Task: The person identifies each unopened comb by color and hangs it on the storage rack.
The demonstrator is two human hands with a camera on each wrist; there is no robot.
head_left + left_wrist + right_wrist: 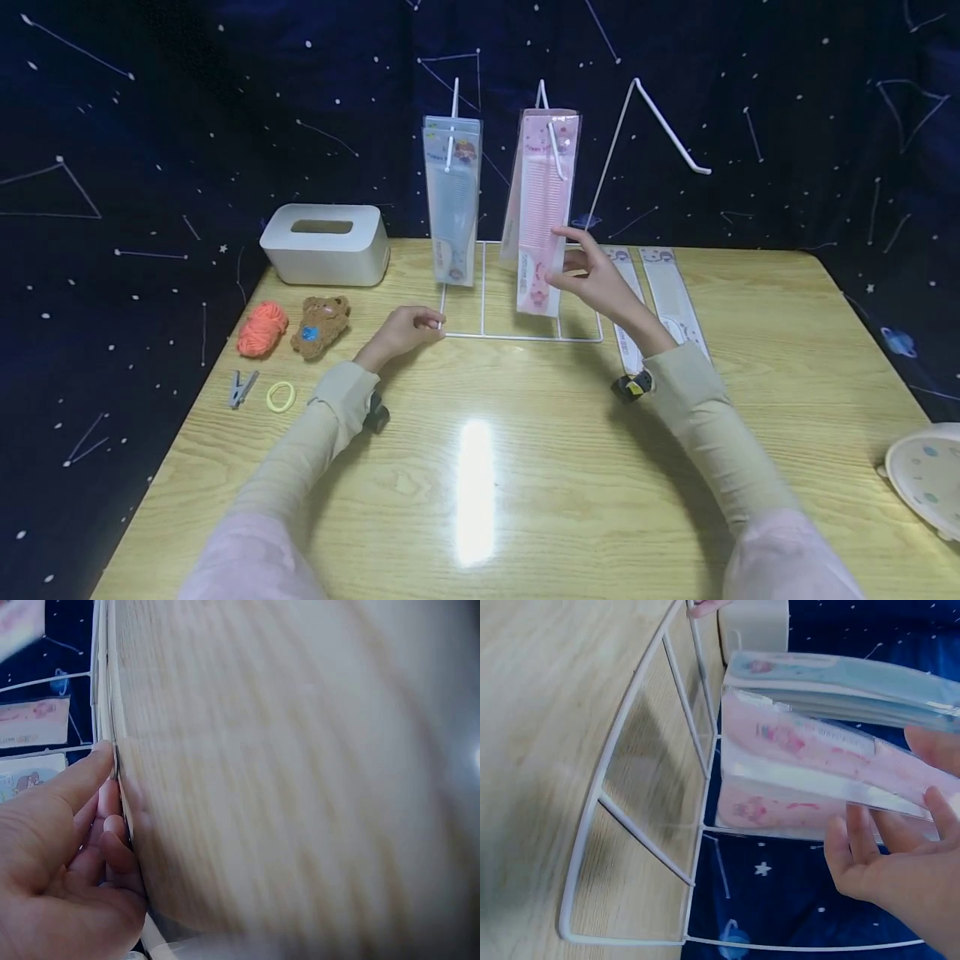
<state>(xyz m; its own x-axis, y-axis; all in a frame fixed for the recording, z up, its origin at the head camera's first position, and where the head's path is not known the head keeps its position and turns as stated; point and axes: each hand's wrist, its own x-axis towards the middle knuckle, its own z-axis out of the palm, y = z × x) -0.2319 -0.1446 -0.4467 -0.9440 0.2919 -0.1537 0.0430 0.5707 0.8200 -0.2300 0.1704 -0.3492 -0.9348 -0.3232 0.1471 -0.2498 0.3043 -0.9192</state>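
Note:
A white wire display rack (517, 337) stands on the table with three prongs. Several blue comb packs (454, 204) hang from its left prong, and pink comb packs (542, 200) hang from the middle one. The right prong carries nothing. My left hand (407, 333) grips the front left corner of the rack's base, thumb and fingertips at the wire. With the thumb on one side and fingers on the other, my right hand (900, 862) holds the front pink pack by its lower part. That pack tilts forward from the pink pack behind it.
Two white comb packs (673, 296) lie on the table right of the rack. At left are a white tissue box (326, 254), orange yarn (262, 329), a brown bear (321, 327), a grey clip (242, 388) and a yellow ring (281, 397). A round pale object (930, 475) sits at far right.

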